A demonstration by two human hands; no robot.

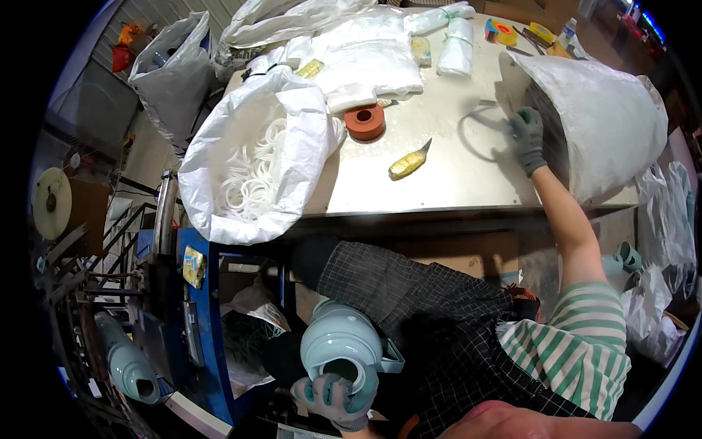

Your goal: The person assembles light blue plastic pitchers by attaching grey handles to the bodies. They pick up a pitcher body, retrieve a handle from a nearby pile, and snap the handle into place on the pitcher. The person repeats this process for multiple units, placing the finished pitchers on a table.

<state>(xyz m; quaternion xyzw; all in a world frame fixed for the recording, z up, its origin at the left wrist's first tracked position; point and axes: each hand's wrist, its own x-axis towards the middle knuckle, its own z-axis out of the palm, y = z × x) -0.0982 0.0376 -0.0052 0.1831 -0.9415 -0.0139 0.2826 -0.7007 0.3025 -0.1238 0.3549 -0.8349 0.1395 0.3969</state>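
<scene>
In my gloved left hand [333, 399] is a pale blue, glossy flask body [340, 336], gripped at its round open mouth; it has a side handle and rests against my lap. My gloved right hand [528, 135] is over the table beside the mouth of a large white sack [607, 110]. Its fingers are closed at the edge of a thin grey ring [468, 146], which is blurred. Left of it on the table lie a small pointed tool with a yellow-wrapped grip [409, 162] and a reddish-brown tape roll [364, 122].
An open white sack [197, 175] of white rings [252, 183] stands at the table's left edge. Clear plastic bags [365, 58] cover the back. A blue metal frame [208, 322] and another pale blue flask body [128, 362] are at left. Tape and tools [501, 31] lie far right.
</scene>
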